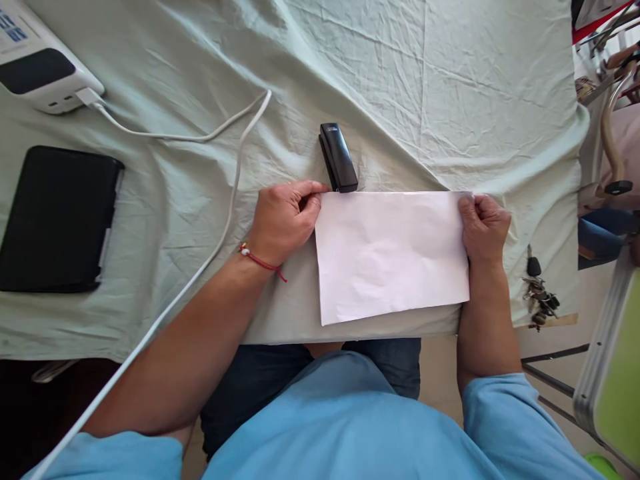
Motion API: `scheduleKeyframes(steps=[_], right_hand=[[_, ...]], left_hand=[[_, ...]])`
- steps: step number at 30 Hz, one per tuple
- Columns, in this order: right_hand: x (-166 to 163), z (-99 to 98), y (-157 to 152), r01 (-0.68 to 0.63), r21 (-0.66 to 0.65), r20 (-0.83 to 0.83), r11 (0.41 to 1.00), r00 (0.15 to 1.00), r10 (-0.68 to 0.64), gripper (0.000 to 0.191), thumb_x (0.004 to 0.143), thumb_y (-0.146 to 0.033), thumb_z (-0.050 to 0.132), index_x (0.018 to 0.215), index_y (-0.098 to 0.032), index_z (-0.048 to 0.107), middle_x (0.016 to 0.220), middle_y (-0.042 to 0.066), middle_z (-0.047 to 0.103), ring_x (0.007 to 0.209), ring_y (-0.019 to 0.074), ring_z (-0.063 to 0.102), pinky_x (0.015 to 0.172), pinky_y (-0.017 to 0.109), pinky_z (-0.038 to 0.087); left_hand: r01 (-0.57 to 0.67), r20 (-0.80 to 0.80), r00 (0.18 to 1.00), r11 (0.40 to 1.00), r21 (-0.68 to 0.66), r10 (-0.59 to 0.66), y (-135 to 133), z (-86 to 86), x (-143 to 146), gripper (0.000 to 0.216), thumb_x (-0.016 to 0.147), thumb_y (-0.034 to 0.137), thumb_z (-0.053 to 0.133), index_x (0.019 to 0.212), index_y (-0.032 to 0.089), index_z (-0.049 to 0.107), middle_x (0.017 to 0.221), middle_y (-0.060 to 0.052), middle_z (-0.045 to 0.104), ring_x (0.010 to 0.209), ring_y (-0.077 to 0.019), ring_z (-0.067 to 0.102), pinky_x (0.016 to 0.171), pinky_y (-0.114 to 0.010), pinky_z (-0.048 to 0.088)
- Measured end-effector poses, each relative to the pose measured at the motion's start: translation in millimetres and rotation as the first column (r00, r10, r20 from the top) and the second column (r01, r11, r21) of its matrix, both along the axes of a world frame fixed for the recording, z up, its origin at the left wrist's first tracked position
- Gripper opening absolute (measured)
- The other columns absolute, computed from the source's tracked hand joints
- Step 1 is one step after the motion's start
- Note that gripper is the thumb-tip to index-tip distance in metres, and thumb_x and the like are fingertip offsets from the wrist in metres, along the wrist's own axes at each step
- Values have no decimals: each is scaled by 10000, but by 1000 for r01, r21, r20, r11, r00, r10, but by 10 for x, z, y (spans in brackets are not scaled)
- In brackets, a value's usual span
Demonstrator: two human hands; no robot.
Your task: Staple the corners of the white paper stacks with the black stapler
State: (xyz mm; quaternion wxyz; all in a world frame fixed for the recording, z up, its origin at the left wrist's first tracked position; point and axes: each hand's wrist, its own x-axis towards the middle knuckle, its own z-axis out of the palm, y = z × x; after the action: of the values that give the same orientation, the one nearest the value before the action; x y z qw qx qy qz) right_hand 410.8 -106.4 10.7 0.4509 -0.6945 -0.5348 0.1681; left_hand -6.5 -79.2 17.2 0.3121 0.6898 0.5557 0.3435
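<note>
A white sheet of paper, possibly more than one layer, is held near the table's front edge. My left hand pinches its upper left corner between thumb and fingers. At the upper right corner, my right hand grips it with the thumb on top and the fingers curled. A black stapler lies just beyond the paper's far edge, close to my left fingertips. Its near end meets the paper's edge; whether they touch I cannot tell.
A pale green cloth with wrinkles covers the table. On the left lie a black tablet case and a white power unit, whose white cable runs past my left arm. Keys lie at the right edge, near a green folding table.
</note>
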Motion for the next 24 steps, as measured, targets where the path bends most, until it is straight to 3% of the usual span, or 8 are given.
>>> scheduleKeyframes(steps=[4, 8, 10, 13, 15, 20, 24], right_hand=[[-1, 13, -6, -14, -25, -38, 1000, 999, 13, 618, 871, -856, 936, 875, -247, 834, 700, -4, 568, 640, 129, 393, 593, 324, 318], [-22, 41, -8, -20, -37, -28, 999, 999, 19, 591, 878, -825, 935, 865, -243, 836, 695, -7, 549, 651, 128, 394, 613, 323, 326], [-32, 54, -7, -18, -48, -20, 999, 1000, 17, 590, 874, -822, 932, 850, -243, 826, 692, -5, 536, 653, 132, 388, 608, 325, 319], [-43, 68, -8, -22, -72, -17, 997, 1000, 21, 595, 869, -825, 929, 848, -243, 809, 706, 2, 543, 660, 137, 397, 604, 324, 309], [-50, 77, -9, -28, -86, -13, 996, 1000, 27, 599, 874, -831, 922, 864, -243, 802, 722, 6, 559, 667, 141, 413, 610, 326, 320], [-83, 98, -17, -29, -103, -14, 994, 1000, 28, 610, 868, -844, 912, 880, -246, 792, 730, 8, 563, 667, 146, 418, 611, 334, 333], [-85, 95, -13, -23, -93, -49, 995, 999, 18, 606, 848, -846, 927, 879, -251, 814, 726, 6, 570, 663, 140, 410, 600, 327, 322]], left_hand=[[-35, -108, 992, 968, 248, 64, -14, -137, 16, 489, 1074, 253, 665, 1537, 228, 818, 1316, -94, 886, 1180, -283, 846, 1134, -457, 686], [122, -222, 975, 825, 552, 5, -5, -251, 58, 683, 1067, 205, 687, 1731, 360, 643, 1773, -80, 703, 1651, -345, 668, 1409, -619, 516], [214, -260, 963, 807, 551, -77, -1, -274, 76, 650, 1118, 230, 664, 1736, 426, 617, 1850, -22, 653, 1765, -328, 575, 1483, -656, 422], [302, -241, 946, 855, 423, -215, 21, -278, 52, 613, 1151, 202, 588, 1724, 417, 628, 1865, 9, 645, 1789, -285, 561, 1540, -654, 354], [312, -177, 949, 865, 393, -262, 54, -276, 8, 627, 1128, 132, 548, 1690, 381, 667, 1852, 0, 660, 1787, -270, 568, 1538, -618, 396], [296, -52, 947, 799, 523, -317, 125, -280, -61, 664, 1070, 46, 522, 1635, 340, 711, 1771, -23, 738, 1731, -217, 636, 1466, -491, 548], [263, -25, 960, 863, 431, -279, 96, -211, -34, 596, 1072, 86, 543, 1551, 359, 771, 1721, -3, 777, 1706, -239, 666, 1471, -521, 549]])
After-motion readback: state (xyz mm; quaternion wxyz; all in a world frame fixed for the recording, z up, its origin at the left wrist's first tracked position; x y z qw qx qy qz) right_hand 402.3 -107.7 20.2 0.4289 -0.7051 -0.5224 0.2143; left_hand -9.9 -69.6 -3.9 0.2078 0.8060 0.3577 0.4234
